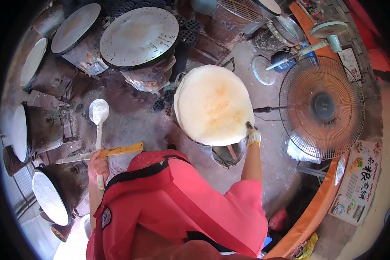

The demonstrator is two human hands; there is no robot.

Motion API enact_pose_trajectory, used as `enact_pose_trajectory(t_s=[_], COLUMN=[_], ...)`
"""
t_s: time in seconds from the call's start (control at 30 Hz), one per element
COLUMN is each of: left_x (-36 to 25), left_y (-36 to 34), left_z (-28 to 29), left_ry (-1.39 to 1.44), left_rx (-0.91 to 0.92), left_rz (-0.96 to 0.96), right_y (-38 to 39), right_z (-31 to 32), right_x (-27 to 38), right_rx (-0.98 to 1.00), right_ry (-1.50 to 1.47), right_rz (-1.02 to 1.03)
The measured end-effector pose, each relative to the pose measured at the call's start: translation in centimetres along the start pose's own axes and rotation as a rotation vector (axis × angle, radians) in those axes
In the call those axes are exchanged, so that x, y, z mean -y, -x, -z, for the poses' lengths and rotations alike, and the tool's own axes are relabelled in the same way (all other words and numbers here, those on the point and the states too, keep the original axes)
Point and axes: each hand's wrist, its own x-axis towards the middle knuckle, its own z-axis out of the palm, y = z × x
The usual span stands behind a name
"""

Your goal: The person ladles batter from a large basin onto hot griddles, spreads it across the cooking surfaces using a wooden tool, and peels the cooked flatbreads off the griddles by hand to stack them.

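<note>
My left hand (99,167) is closed round the pale handle of a ladle (99,112), its round bowl coated white and pointing away from me. The same hand grips a long flat scraper stick (123,149), yellow on the right and whitish on the left, lying crosswise to the ladle. At centre right, my right hand (253,136) wears a light glove with dark fingertips. Its fingers are closed at the lower right edge of a large round pancake (214,104), pale with browned patches. The pancake lies on a pile whose layers show at the edge.
Round griddles on drum stoves, among them a large one (141,37), curve along the left and back. Several honeycomb coal briquettes (187,36) stand behind. A caged fan (323,106) is close on the right, beside an orange-covered ledge (307,216) and a printed poster (359,182).
</note>
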Motion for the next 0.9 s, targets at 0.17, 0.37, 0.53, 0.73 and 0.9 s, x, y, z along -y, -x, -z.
enact_pose_trajectory(t_s=[0.17, 0.37, 0.53, 0.73, 0.9], left_x=[4.6, 9.4, 12.3, 14.5, 17.6], left_y=[-2.5, -0.5, 4.0, 12.4, 20.6], left_z=[-0.4, 1.7, 3.2, 10.4, 15.6], left_ry=[0.02, 0.08, 0.158, 0.162, -0.012], left_rx=[0.087, 0.206, 0.093, 0.116, -0.249], left_rz=[-0.025, -0.124, -0.312, -0.558, -0.999], right_y=[-6.2, -4.6, 12.0, 38.3, 60.7], right_z=[3.7, -3.6, -18.6, -26.7, -21.2], right_x=[-0.3, 10.0, 12.9, 2.7, -5.9], right_rx=[-0.172, -0.018, 0.975, 1.911, 2.127], right_ry=[0.454, -0.034, -0.405, 0.487, 1.264], right_rz=[0.215, 0.78, 0.607, 1.151, 1.951])
